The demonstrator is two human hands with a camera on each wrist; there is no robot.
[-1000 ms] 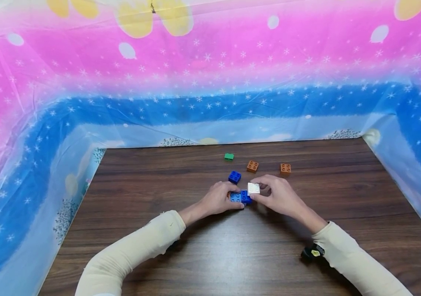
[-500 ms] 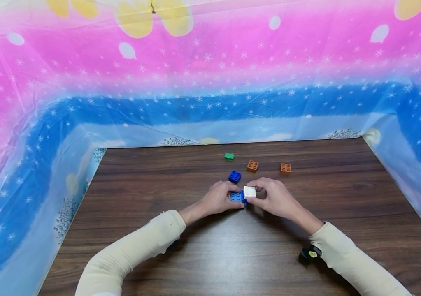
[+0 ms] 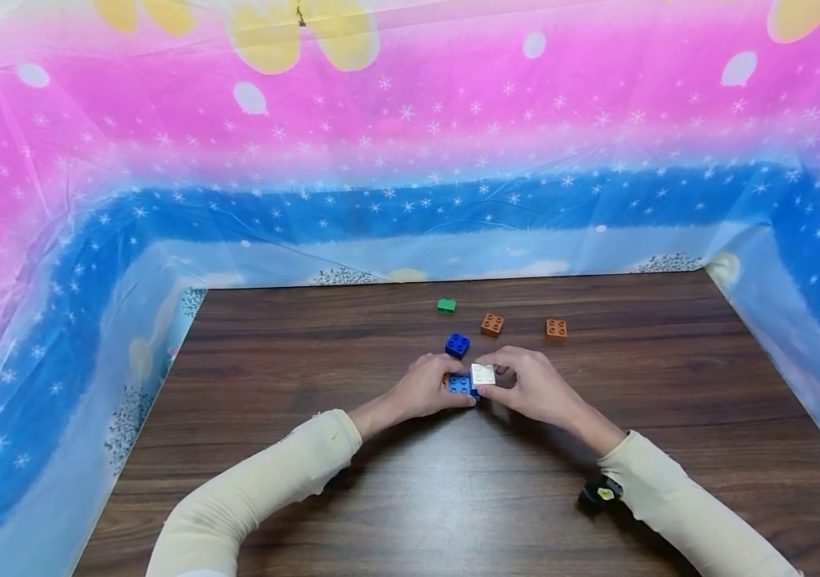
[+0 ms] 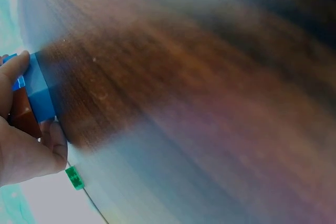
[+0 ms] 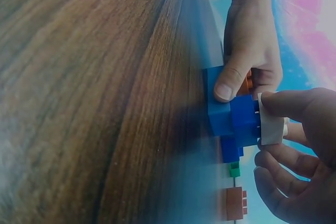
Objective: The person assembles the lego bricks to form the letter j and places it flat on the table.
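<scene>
My left hand grips a light blue toy brick on the table, thumb on its near side. On top of that brick sit an orange brick, mostly covered by the left hand in the head view, and a dark blue brick at the right end. Between thumb and fingers, my right hand pinches a white brick right over the dark blue one. Studs show in a thin gap between these two in the right wrist view; whether they are joined I cannot tell.
Behind the hands lie a loose dark blue brick, a green brick and two orange bricks, one nearer the middle and one farther right. A patterned cloth hangs around the wooden table.
My right hand has shifted left and slightly down, bringing the white brick over the dark blue brick. The left hand and the loose bricks have stayed put.
</scene>
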